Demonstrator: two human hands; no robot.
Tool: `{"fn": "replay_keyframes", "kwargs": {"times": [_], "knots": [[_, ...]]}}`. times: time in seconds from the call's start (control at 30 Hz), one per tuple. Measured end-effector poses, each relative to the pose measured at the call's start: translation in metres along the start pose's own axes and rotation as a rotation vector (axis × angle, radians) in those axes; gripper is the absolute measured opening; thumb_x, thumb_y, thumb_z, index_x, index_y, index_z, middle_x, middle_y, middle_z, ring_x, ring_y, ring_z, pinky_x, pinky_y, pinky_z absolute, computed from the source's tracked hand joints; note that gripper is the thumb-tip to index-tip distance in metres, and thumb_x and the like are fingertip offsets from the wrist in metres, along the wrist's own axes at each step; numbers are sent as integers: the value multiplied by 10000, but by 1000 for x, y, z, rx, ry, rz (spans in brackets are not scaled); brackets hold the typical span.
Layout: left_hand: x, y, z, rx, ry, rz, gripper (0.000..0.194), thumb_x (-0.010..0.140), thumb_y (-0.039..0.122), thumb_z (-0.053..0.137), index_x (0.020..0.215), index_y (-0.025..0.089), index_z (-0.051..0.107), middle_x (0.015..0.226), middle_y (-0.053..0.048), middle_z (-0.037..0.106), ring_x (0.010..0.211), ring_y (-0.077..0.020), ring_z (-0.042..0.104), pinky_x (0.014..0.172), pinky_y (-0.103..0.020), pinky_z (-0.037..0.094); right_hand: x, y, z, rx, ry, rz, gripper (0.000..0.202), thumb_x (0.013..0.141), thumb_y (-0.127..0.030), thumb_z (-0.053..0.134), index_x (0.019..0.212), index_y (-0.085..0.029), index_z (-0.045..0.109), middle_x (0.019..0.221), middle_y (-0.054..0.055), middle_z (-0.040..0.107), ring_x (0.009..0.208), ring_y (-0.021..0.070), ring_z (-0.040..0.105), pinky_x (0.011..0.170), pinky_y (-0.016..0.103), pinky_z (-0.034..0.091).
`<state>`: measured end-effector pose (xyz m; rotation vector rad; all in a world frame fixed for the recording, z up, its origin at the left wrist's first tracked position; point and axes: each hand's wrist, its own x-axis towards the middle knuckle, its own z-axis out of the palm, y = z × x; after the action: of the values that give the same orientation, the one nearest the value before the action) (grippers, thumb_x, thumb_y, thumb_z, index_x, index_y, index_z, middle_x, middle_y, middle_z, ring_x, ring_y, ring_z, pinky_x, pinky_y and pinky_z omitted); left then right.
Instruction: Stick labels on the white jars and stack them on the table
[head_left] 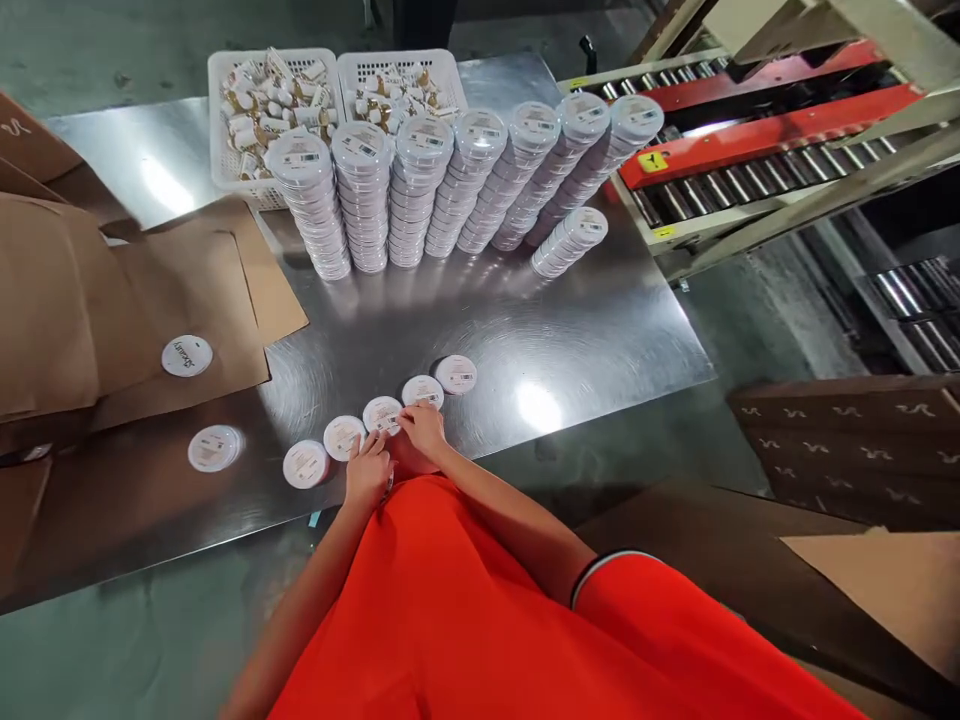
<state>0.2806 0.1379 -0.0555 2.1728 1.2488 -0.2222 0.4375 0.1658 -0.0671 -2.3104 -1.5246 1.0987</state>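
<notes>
Several round white tubs with printed labels stand in a slanting row along the table's near edge. My left hand (367, 472) reaches over the near side of the row. Its fingers are stretched out and a little apart, touching the rims of the second tub (344, 438) and the middle tub (383, 414). Thumb and forefinger of my right hand (424, 430) are pinched together at the middle tub's label; what they hold, if anything, is too small to make out. Beyond that hand sit another tub (422, 392) and the end tub (456, 375). At the near end is one more tub (305, 465).
Tall stacks of tubs (427, 190) and a shorter stack (570, 242) rise at the back of the metal table (360, 340). Behind them, two white baskets (217, 150) hold small bottles. Left are cardboard (195, 290), a lid (187, 356) and another tub (215, 448). A roller conveyor (765, 170) runs right.
</notes>
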Motion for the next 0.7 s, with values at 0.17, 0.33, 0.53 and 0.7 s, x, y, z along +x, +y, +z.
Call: {"fn": "replay_keyframes", "kwargs": {"times": [0.17,0.33,0.53,0.7], "knots": [[2,-3,4,9,41,10,299,919,168,438,919,193,735,1377,-121,633,1368,-323,498,1197,-648,216,1,-8,1,-111,-37,14,213,947,-301,567,917,-221,762,1066,83,644,964,199,544,837,305,362],[3,-6,6,-9,48,12,266,923,175,462,847,197,717,1386,-127,624,1370,-327,496,1194,-672,197,2,-12,-2,-196,-66,24,232,955,-297,539,960,-226,759,1096,91,644,1017,218,551,841,320,366],[2,-5,6,-23,61,-1,249,914,170,487,849,224,721,1377,-116,631,1365,-329,501,1186,-682,213,3,-13,-2,-250,-61,20,257,968,-292,503,990,-218,749,1101,90,660,1036,230,567,841,334,374],[1,-4,5,-34,66,-10,254,921,167,481,859,227,720,1380,-109,630,1368,-318,500,1185,-671,224,3,-13,1,-303,-48,-7,276,972,-291,485,990,-215,749,1100,105,676,1040,242,583,835,340,382]]}}
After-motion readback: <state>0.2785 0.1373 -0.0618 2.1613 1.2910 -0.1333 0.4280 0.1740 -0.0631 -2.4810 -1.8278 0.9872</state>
